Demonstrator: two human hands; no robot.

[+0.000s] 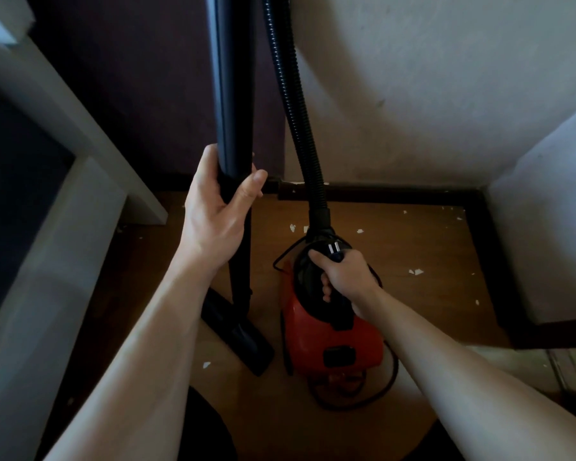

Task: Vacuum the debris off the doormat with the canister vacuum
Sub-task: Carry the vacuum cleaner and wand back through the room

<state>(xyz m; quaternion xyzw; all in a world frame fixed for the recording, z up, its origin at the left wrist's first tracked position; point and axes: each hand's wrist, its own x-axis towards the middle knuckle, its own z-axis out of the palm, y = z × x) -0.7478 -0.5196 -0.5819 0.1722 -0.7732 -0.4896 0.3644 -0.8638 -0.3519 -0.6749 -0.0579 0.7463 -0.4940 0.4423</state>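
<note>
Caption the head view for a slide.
Left hand grips the wand; right hand holds the red vacuum by its handle.

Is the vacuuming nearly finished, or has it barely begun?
Barely begun, it seems. The left hand grips the black wand upright, its floor nozzle resting on the wood floor. The right hand holds the red canister by its handle, together with the plug, so it looks unplugged. White scraps litter the floor. No doormat is in view.

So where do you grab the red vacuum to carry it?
By the black handle on top of the red vacuum, coming from above. It arches along the body, leaving a gap for fingers; the right hand already wraps it that way.
</note>
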